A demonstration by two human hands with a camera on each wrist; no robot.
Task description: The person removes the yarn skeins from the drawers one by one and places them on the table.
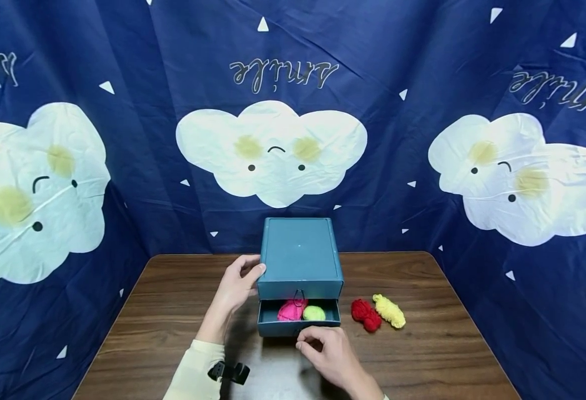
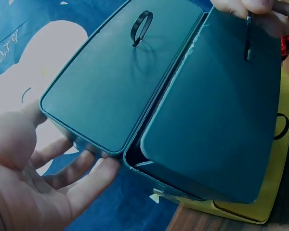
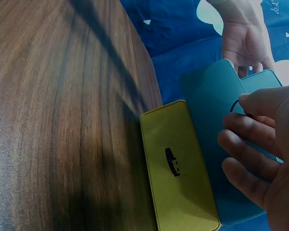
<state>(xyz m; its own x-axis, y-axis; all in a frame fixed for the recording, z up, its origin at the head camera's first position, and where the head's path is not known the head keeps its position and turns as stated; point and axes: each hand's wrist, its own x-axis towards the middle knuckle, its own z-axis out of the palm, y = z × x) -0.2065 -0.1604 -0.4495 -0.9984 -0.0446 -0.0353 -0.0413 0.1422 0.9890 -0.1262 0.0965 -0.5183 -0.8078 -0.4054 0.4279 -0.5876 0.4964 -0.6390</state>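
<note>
A teal drawer cabinet [image 1: 300,250] stands on the table, its middle teal drawer [image 2: 212,115] pulled partway out. Inside lie a pink yarn ball [image 1: 291,310] and a light green yarn ball [image 1: 314,313]. My left hand [image 1: 236,283] braces the cabinet's left side, fingers spread along it in the left wrist view. At the drawer's front, my right hand [image 1: 332,353] pinches its black loop handle [image 3: 234,105] between thumb and index finger. Above it, the top drawer [image 2: 111,82] with its own black loop [image 2: 142,28] is closed.
Below the teal drawers sits a yellow drawer [image 3: 176,192] with a black loop, closed. Right of the cabinet, a red yarn bundle [image 1: 366,315] and a yellow one [image 1: 389,311] lie on the wooden table [image 1: 437,344]. A blue cloud-print curtain [image 1: 392,222] surrounds the table's back and sides.
</note>
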